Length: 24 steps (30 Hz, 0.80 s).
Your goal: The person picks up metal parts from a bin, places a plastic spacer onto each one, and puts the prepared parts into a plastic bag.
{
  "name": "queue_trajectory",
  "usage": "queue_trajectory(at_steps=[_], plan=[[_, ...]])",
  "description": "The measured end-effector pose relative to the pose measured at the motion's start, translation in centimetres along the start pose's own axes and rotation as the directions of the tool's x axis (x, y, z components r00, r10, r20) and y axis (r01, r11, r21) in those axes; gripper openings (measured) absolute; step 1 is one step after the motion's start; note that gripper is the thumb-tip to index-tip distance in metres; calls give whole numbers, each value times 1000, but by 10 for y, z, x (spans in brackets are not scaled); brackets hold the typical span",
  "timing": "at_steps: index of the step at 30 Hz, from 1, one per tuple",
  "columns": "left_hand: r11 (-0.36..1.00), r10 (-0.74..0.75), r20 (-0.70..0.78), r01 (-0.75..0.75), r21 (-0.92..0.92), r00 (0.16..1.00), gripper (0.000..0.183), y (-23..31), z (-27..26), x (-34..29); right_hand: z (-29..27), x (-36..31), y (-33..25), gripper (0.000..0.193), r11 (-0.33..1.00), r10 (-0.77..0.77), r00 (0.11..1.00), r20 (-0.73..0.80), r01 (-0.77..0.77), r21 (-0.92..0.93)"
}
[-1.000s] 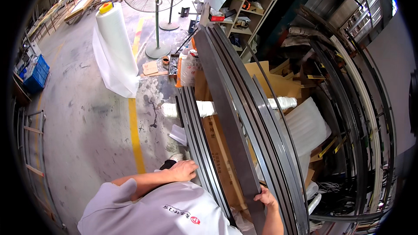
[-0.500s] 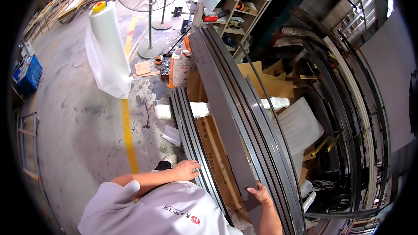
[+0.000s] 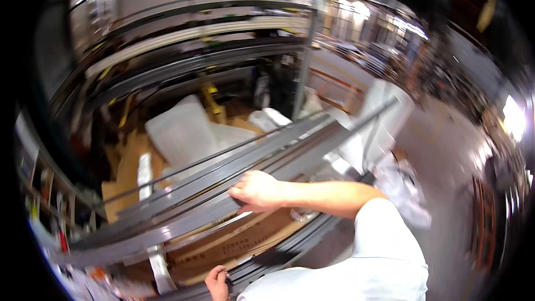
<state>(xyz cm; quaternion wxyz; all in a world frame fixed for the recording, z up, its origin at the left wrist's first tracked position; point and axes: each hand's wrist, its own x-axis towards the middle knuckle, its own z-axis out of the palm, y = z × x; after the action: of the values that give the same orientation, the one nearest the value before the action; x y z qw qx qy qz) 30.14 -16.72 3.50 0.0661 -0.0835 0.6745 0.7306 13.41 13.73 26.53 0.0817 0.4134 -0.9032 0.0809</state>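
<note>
Long grey metal profiles lie side by side, running from the lower left toward the upper right. My right hand is closed over the near edge of one, fingers curled round it. Lower in the head view, my left hand has bent fingers beside a second, darker group of profiles; what it grips, if anything, is hidden. Between the two groups lies a brown cardboard box with printing on it. The picture is smeared by motion.
Beyond the profiles stand a rack of long bars with an upright post and a white foam-wrapped bundle. White plastic sheeting hangs at the right. Shelves with small goods stand at far left.
My view has swung to the right, so the rack now shows across the back. My right hand still grips a profile, and the profile's far end now shows at the right.
</note>
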Motion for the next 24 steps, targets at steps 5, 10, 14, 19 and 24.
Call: queue_trajectory(at_steps=[5, 10, 14, 19, 24], plan=[[889, -54, 312, 188, -417, 948, 21, -5, -12, 46, -119, 7, -63, 44, 918, -95, 924, -370, -62, -392], [990, 100, 406, -48, -136, 909, 19, 84, 28, 55, -204, 23, -111, 48, 877, -253, 724, -642, -108, -468], [970, 198, 487, -97, -225, 851, 19, 124, 49, 70, -258, 36, -135, 53, 839, -252, 628, -736, -237, -489], [951, 274, 538, -144, -272, 797, 18, 141, 62, 78, -332, 40, -149, 61, 758, -458, 367, -810, -315, -571], [945, 294, 596, -134, -298, 747, 20, 133, 81, 80, -375, 16, -179, 43, 920, -339, 212, -916, -128, -370]])
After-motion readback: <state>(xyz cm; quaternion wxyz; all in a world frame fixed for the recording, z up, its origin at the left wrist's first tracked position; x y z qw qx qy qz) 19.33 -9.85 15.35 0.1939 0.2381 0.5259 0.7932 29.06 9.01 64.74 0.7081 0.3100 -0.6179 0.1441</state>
